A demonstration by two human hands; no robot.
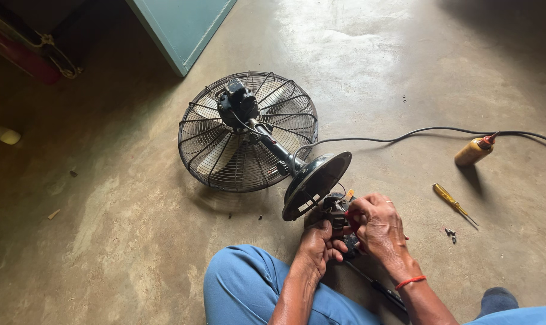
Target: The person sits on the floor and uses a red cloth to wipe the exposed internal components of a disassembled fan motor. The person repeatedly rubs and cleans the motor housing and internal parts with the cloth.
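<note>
Fan (247,131) lay face-down on floor (134,241), base (315,183) tilted up. Left hand (317,244) gripped switch block (335,207) at base; right hand (378,225) pinched closed on its wiring. Best braced steady, wires eased gently.

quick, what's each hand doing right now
Left hand: closed around the small dark part by the fan base.
Right hand: closed, fingers pinching at the same part; what it grips cannot be told.
</note>
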